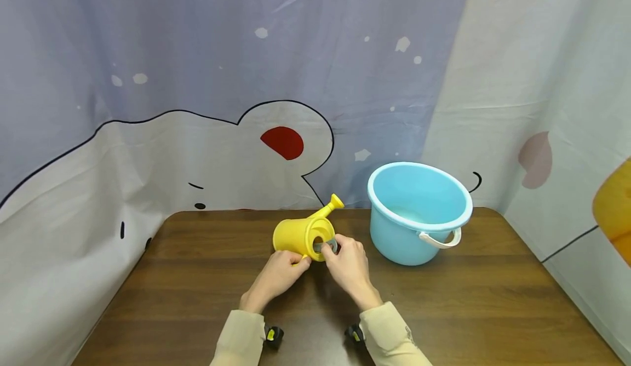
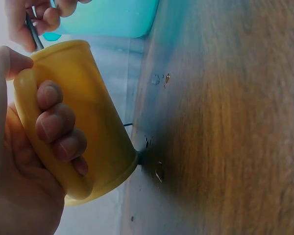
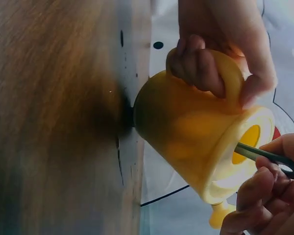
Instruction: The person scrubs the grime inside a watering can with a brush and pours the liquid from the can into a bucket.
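A yellow watering can point(image 1: 292, 236) lies tipped over the middle of the table, its round opening facing right and its spout point(image 1: 326, 208) pointing up and away. My left hand point(image 1: 277, 276) grips the can's loop handle point(image 2: 27, 95), fingers wrapped through it and thumb on top near the rim. My right hand point(image 1: 349, 266) pinches a thin grey-green tool point(image 3: 270, 155) with an oblong hole in its handle end. The tool's other end reaches into the can's opening, where it is hidden, so its kind does not show.
To the right of the hands stands a light blue bucket point(image 1: 400, 245) with a white handle point(image 1: 440, 242). Small shiny drops point(image 2: 167, 78) dot the brown wooden table point(image 1: 197, 300). A printed curtain point(image 1: 197, 53) hangs behind the table's far edge.
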Tool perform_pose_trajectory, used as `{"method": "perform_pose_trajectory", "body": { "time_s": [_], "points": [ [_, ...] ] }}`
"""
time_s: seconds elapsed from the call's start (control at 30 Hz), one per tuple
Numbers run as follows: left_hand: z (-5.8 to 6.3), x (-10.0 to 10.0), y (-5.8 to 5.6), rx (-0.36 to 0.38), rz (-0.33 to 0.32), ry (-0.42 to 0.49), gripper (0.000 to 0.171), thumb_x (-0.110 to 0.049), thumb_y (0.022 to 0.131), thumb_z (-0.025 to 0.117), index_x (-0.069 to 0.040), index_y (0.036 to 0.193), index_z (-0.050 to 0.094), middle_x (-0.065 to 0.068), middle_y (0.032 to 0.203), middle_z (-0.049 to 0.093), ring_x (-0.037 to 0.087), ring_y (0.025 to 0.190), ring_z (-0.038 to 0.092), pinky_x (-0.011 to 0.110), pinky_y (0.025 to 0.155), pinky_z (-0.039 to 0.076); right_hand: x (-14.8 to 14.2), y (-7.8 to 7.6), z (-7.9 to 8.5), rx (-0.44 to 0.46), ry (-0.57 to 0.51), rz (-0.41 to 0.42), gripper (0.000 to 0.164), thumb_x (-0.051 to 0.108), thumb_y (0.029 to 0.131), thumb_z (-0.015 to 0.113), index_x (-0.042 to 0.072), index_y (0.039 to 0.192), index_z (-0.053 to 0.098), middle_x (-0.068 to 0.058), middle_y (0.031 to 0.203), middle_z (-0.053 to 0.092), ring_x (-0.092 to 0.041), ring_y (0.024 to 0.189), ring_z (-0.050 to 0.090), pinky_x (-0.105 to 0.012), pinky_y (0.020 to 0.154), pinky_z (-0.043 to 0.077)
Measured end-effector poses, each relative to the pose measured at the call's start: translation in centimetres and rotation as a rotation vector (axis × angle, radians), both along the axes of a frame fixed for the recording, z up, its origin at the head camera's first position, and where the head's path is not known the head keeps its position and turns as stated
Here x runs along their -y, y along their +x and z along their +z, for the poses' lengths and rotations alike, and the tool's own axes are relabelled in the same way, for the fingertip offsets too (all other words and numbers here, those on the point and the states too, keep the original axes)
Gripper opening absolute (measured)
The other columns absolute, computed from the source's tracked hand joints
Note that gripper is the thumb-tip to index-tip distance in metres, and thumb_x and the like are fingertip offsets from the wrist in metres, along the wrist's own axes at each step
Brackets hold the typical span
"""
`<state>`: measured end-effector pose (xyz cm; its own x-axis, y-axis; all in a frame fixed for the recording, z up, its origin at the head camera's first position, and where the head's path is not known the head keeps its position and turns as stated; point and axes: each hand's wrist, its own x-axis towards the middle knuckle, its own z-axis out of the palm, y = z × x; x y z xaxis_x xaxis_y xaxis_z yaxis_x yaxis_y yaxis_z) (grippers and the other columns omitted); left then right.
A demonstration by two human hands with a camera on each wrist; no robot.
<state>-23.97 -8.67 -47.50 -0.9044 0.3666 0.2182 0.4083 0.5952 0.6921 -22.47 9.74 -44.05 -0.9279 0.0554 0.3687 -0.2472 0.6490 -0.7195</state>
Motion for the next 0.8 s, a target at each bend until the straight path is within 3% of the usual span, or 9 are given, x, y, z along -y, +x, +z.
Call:
{"method": "perform_pose_trajectory", "body": {
  "time_s": [0.37, 0.63, 0.8],
  "points": [
    [-0.2, 0.2, -0.1, -0.01, 0.004, -0.002, 0.046, -0.028, 0.094, 0.059, -0.019, 0.053, 0.04, -0.016, 0.048, 0.025, 0.002, 0.044, 0.024, 0.022, 0.045, 0.022, -0.7, 0.4, 1.9, 0.066, -0.223, 0.038, 0.033, 0.008, 0.08, 0.061, 0.013, 0.057, 0.039, 0.004, 0.05, 0.034, -0.011, 0.046, 0.033, -0.024, 0.045, 0.027],
    [0.2, 0.2, 0.1, -0.006, 0.007, 0.007, 0.046, -0.027, 0.093, 0.059, -0.019, 0.052, 0.039, -0.017, 0.048, 0.024, 0.002, 0.045, 0.023, 0.022, 0.045, 0.022, -0.8, 0.6, 2.8, 0.064, -0.25, 0.04, 0.033, 0.008, 0.079, 0.062, 0.012, 0.057, 0.038, 0.004, 0.052, 0.033, -0.012, 0.048, 0.033, -0.024, 0.046, 0.025],
    [0.1, 0.2, 0.0, -0.003, 0.009, 0.004, 0.046, -0.027, 0.094, 0.059, -0.019, 0.052, 0.039, -0.017, 0.048, 0.025, 0.002, 0.045, 0.024, 0.022, 0.045, 0.022, -0.9, 0.5, 2.6, 0.074, -0.24, 0.027, 0.021, 0.006, 0.077, 0.063, 0.01, 0.067, 0.045, 0.003, 0.057, 0.038, -0.012, 0.052, 0.038, -0.026, 0.048, 0.03]
  ]
}}
